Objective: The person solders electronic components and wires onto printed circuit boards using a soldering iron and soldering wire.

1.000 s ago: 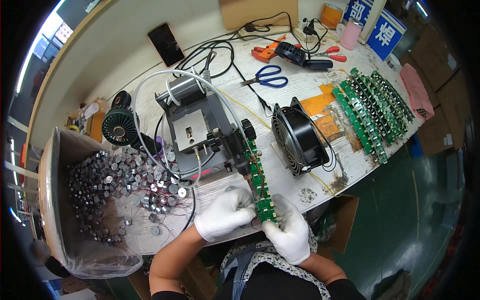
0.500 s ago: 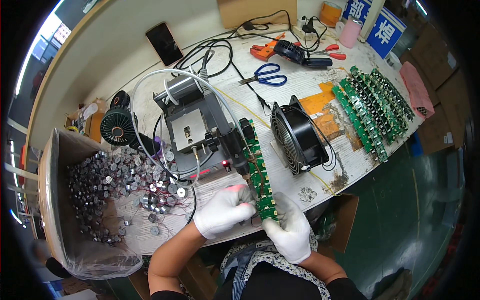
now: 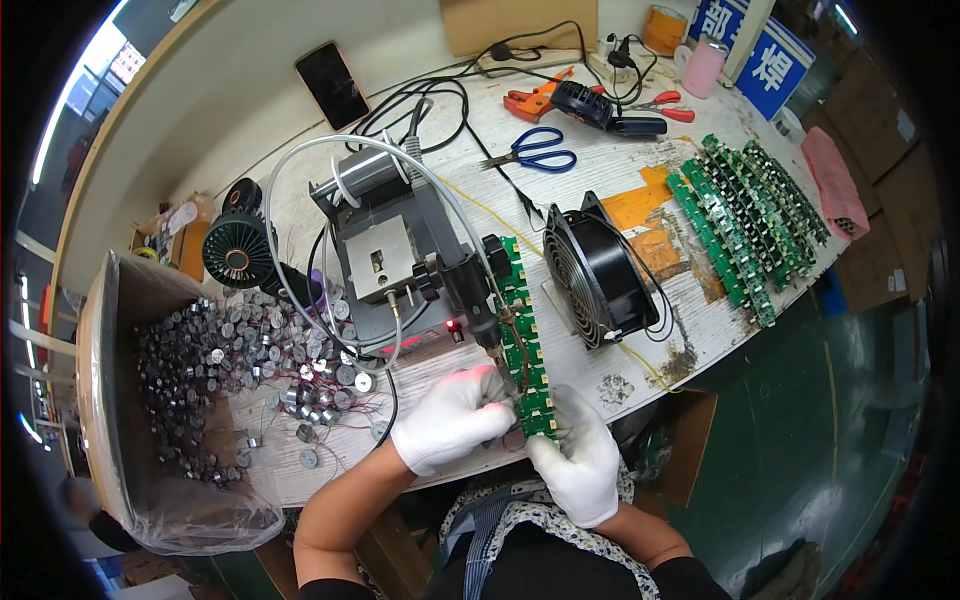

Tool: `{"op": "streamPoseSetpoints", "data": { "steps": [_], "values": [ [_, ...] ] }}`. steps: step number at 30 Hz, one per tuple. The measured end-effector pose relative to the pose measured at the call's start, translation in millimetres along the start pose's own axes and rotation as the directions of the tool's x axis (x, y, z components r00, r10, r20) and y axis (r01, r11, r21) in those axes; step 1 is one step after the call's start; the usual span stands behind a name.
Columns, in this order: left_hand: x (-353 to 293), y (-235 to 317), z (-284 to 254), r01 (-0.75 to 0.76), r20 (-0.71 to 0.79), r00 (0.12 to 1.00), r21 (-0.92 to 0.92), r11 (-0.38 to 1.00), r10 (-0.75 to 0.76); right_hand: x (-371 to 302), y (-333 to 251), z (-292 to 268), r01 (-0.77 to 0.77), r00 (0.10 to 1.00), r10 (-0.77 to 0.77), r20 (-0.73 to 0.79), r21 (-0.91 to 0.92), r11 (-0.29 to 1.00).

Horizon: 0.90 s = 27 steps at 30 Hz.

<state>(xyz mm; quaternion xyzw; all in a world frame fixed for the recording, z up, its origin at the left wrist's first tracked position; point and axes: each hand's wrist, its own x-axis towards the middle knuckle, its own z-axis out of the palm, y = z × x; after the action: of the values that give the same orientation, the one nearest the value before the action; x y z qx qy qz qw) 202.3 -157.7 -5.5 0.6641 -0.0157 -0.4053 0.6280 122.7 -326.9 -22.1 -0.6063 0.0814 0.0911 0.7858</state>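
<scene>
White-gloved right hand holds near end of long, narrow green circuit-board strip at front edge of white wooden tabletop. White-gloved left hand curled beside strip; cannot tell whether gripping anything. Black square fan right of strip; green circuit boards near right edge.

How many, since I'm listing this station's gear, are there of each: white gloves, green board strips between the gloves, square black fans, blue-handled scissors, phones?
White gloves: 2
Green board strip between the gloves: 1
Square black fan: 1
Blue-handled scissors: 1
Phone: 1
Total: 6
</scene>
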Motion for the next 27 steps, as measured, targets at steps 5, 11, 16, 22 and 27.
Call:
{"op": "streamPoseSetpoints", "data": {
  "steps": [5,11,16,22,27],
  "values": [
    [-2,1,3,0.039,-0.013,0.999,0.0,0.999,-0.039,-4,-6,5,-0.052,0.998,0.054,-0.012,0.126,0.991],
    [0,-8,2,0.053,-0.003,0.999,-0.07,0.996,-0.053,-5,-6,5,-0.069,0.997,0.077,-0.026,0.224,0.972],
    [-5,-8,7,0.043,-0.045,0.998,-0.126,0.991,-0.049,-6,-8,6,-0.075,0.996,0.086,-0.038,0.24,0.968],
    [-13,-6,15,0.023,-0.142,0.989,-0.187,0.982,-0.05,-6,-6,3,-0.1,0.994,0.106,-0.001,0.314,0.944],
    [-14,-12,16,-0.002,-0.148,0.988,-0.262,0.965,-0.038,-9,-5,1,-0.142,0.987,0.157,-0.019,0.333,0.932]
  ]
}}
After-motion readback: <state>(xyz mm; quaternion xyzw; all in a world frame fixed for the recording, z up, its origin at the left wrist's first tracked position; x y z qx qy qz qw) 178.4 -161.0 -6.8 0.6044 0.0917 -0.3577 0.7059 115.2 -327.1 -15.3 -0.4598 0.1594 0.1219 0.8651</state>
